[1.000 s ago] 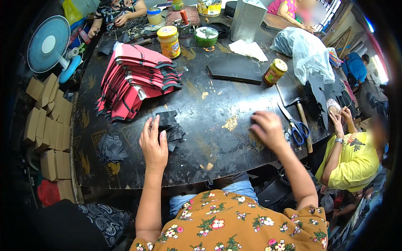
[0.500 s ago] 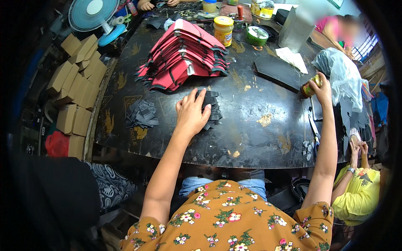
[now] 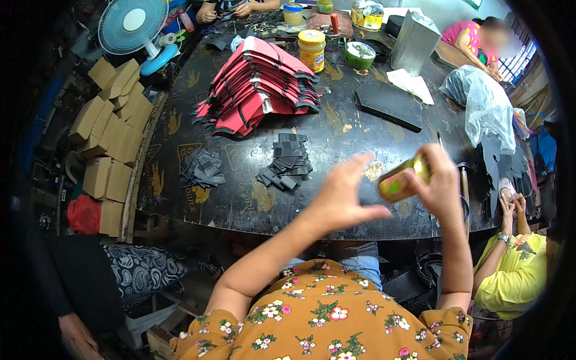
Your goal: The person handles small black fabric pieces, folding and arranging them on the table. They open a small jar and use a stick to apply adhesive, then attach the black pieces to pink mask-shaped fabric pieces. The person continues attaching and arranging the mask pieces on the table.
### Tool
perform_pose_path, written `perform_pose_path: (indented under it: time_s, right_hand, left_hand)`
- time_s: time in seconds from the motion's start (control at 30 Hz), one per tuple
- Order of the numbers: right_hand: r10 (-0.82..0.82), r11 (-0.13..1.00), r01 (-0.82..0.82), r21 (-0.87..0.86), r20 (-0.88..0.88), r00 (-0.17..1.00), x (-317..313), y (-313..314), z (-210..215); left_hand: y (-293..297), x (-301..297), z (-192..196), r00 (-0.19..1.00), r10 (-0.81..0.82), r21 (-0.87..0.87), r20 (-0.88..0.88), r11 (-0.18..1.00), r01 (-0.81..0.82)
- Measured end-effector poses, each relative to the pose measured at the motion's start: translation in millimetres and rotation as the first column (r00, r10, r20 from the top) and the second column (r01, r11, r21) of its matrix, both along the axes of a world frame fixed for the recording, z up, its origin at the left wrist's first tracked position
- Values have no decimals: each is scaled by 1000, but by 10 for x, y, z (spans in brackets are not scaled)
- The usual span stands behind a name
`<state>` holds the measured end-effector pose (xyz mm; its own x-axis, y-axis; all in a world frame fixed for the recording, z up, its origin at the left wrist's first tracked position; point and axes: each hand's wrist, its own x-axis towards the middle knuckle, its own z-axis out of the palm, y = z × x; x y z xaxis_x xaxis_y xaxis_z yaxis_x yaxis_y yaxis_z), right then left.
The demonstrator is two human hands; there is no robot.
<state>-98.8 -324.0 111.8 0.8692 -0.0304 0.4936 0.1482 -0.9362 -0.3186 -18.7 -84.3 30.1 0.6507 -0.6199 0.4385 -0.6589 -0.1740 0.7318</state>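
A small jar (image 3: 397, 183) with a yellow-green label lies tilted in my right hand (image 3: 439, 183), whose fingers wrap round it above the table's right part. Its contents do not show. Just left of the jar, my left hand (image 3: 345, 195) is held up empty, thumb and fingers spread and slightly blurred. A loose pile of black strips (image 3: 287, 162) lies on the table to the left of that hand. Farther left is a second heap of small dark grey pieces (image 3: 203, 168). Behind both piles stands a tall stack of folded red pieces with black edges (image 3: 261, 90).
A yellow-lidded jar (image 3: 311, 51), a green tub (image 3: 360, 55) and a metal can (image 3: 415, 42) stand at the back. A flat black panel (image 3: 389, 107) lies beside a plastic bag (image 3: 480, 108). People sit at the right and far side. Cardboard boxes (image 3: 111, 129) and a fan (image 3: 133, 27) are left.
My left hand has lifted off the black strips and moved right. My right hand has brought the jar nearer and leftward, toward my left hand.
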Motion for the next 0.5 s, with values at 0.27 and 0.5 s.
perform_pose_path:
  time_s: [0.27, 0.5]
  right_hand:
    - [333, 942, -333, 31, 24, 943, -162, 423, 11]
    - [468, 882, -468, 57, 15, 884, -267, 185, 139]
  left_hand:
    - [-246, -442, 97, 912, -157, -145, -380, 983, 108]
    - [-342, -370, 202, 736, -451, -232, -505, 892, 387]
